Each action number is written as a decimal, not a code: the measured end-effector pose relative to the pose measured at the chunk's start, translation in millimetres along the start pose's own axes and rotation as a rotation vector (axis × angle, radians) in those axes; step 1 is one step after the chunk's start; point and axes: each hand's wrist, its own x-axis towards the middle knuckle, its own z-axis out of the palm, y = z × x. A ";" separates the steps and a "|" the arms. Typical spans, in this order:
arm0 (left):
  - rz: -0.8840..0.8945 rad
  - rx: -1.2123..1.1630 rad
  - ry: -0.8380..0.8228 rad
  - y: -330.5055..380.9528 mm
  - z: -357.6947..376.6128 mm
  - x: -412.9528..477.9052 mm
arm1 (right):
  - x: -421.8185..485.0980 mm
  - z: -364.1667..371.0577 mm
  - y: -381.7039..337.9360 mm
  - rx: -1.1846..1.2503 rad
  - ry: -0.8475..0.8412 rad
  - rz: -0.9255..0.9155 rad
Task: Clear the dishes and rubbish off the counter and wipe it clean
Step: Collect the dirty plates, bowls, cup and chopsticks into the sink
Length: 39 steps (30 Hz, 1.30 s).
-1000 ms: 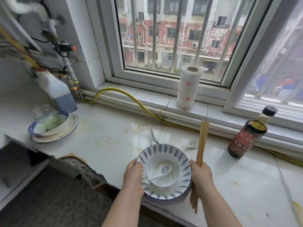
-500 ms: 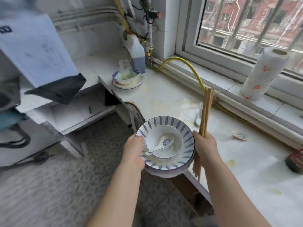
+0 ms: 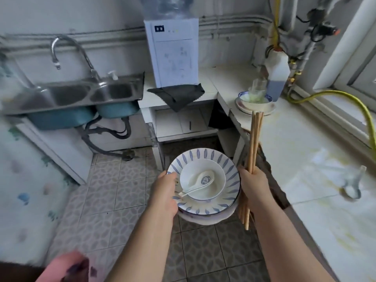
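I carry a stack of dishes over the tiled floor: a blue-patterned plate (image 3: 220, 159) with a small white bowl (image 3: 215, 180) and a ceramic spoon (image 3: 200, 183) in it, over another dish beneath. My left hand (image 3: 165, 192) grips the plate's left rim. My right hand (image 3: 253, 185) holds the right rim and clutches a bundle of wooden chopsticks (image 3: 254, 139) upright. On the stained counter (image 3: 305, 151) to the right lie a loose spoon (image 3: 353, 185) and a second pile of dishes (image 3: 255, 102) with a glass on top.
A steel double sink (image 3: 71, 94) with a tap stands at the left rear. A dark cloth (image 3: 177, 95) hangs off the ledge under a white appliance (image 3: 173, 53). A jug (image 3: 276, 76) and a yellow hose (image 3: 345, 100) sit by the window.
My view has swung left from the window towards the sink. The plate stack and chopsticks left the counter and now hang over the floor, both hands keeping the same hold.
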 end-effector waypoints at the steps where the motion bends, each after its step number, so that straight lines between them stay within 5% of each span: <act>1: 0.002 -0.009 0.020 8.1 -20.4 9.7 | -2.6 24.5 -3.4 -0.007 -0.024 -0.002; 20: 0.010 -0.167 0.209 113.2 -243.7 123.5 | -50.4 300.4 -63.2 -0.078 -0.255 -0.038; 39: 0.075 -0.310 0.426 233.9 -296.8 261.9 | 37.3 512.9 -150.5 -0.171 -0.523 -0.069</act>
